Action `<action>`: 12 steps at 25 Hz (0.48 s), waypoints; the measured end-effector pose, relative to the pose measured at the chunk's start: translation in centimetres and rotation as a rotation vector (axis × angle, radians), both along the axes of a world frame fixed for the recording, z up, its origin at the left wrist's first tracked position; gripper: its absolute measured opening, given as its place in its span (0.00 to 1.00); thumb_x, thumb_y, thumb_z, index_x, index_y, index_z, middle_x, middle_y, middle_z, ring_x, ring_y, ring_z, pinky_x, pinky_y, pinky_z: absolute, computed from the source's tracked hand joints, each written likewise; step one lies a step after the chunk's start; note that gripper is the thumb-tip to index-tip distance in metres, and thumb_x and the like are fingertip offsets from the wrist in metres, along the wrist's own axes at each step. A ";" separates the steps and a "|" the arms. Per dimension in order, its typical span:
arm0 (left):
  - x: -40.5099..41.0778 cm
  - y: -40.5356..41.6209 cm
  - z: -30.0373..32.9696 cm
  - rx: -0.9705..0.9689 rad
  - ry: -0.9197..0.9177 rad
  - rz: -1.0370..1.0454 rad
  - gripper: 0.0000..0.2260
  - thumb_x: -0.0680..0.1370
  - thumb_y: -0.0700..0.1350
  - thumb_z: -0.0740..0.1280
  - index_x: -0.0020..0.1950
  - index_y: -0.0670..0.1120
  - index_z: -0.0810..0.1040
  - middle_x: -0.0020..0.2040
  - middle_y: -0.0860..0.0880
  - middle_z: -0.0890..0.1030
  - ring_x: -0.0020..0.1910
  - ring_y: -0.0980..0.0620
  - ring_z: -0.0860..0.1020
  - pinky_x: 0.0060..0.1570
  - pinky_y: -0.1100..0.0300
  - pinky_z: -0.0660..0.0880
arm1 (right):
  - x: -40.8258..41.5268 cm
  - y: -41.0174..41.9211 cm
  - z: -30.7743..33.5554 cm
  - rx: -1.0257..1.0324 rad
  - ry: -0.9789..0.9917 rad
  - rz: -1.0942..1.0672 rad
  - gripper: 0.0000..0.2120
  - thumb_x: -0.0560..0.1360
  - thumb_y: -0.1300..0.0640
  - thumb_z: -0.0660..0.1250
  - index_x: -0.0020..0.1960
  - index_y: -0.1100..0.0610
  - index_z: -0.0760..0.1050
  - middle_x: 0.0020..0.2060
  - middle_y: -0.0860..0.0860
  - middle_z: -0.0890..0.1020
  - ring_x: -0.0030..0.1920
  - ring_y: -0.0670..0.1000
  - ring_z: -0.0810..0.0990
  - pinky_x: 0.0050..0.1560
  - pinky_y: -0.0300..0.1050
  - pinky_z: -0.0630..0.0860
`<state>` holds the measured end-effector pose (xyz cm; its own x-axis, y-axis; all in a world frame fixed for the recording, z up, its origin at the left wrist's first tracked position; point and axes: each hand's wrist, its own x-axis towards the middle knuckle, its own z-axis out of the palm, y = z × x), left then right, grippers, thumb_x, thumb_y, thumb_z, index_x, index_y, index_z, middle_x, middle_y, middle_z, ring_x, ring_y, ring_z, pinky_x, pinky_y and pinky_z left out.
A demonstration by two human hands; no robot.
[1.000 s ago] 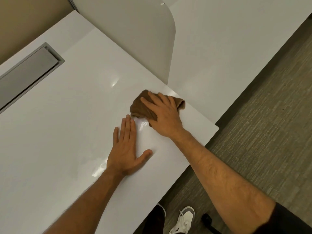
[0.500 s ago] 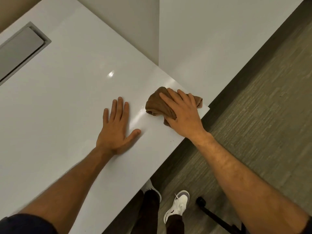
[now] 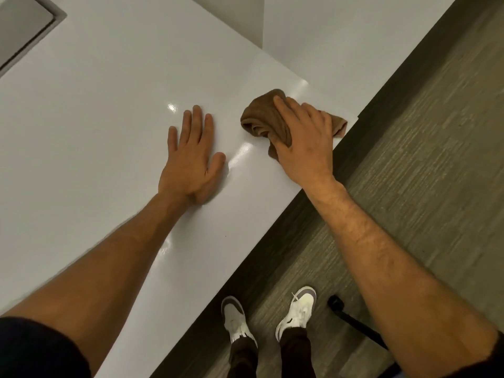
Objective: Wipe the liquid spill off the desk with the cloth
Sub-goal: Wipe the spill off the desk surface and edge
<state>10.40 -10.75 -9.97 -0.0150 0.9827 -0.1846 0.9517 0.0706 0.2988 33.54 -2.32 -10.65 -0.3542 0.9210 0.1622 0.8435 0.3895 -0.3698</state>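
A crumpled brown cloth (image 3: 261, 118) lies on the glossy white desk (image 3: 109, 132) close to its right corner. My right hand (image 3: 302, 143) presses down on the cloth, fingers curled over it and covering its middle. My left hand (image 3: 191, 159) rests flat on the desk just left of the cloth, palm down, fingers spread, holding nothing. Between the two hands a thin shiny streak (image 3: 240, 154) shows on the surface. Whether it is liquid or a light reflection is not clear.
A grey recessed cable tray (image 3: 24, 31) sits in the desk's far left corner. A white divider panel (image 3: 234, 15) and a second desk (image 3: 341, 36) stand beyond. The desk edge (image 3: 272, 222) runs diagonally; below it are carpet, my shoes (image 3: 297, 309) and a black chair leg (image 3: 354, 323).
My right hand has slid the cloth toward the desk's right corner and edge. My left hand stays flat on the desk. The camera has tilted down, showing more floor and my feet.
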 end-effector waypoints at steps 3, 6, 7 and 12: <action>-0.1 -0.2 -0.3 0.018 -0.013 0.004 0.33 0.83 0.54 0.46 0.87 0.43 0.44 0.87 0.42 0.41 0.86 0.44 0.39 0.82 0.44 0.36 | -1.4 -6.8 0.1 0.003 -0.006 -0.020 0.36 0.73 0.48 0.72 0.78 0.52 0.64 0.74 0.54 0.72 0.70 0.59 0.71 0.71 0.60 0.65; -0.9 -1.2 -0.5 0.059 -0.096 0.000 0.33 0.82 0.53 0.43 0.86 0.41 0.48 0.87 0.40 0.45 0.86 0.41 0.42 0.82 0.43 0.38 | -3.0 -13.3 0.2 -0.003 0.046 0.072 0.36 0.71 0.48 0.73 0.77 0.51 0.67 0.72 0.55 0.74 0.69 0.59 0.71 0.70 0.61 0.65; -1.2 -1.3 -0.5 0.074 -0.138 0.002 0.34 0.82 0.54 0.42 0.86 0.41 0.49 0.87 0.39 0.46 0.86 0.41 0.43 0.82 0.43 0.38 | -3.4 -14.9 0.1 -0.003 0.071 0.100 0.34 0.72 0.47 0.73 0.76 0.50 0.68 0.71 0.54 0.74 0.69 0.59 0.71 0.71 0.61 0.64; -1.1 0.1 -0.7 0.034 -0.033 -0.028 0.33 0.82 0.54 0.45 0.86 0.41 0.47 0.86 0.39 0.44 0.85 0.39 0.41 0.82 0.41 0.40 | -4.5 -21.1 -0.7 -0.014 0.120 0.189 0.32 0.71 0.43 0.75 0.72 0.50 0.71 0.69 0.55 0.75 0.68 0.59 0.71 0.73 0.60 0.61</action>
<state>9.31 -10.63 -10.70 0.0183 0.9883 -0.1514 0.9427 0.0334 0.3320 29.03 -23.37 -11.32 -0.4993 0.8428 0.2008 0.7060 0.5301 -0.4696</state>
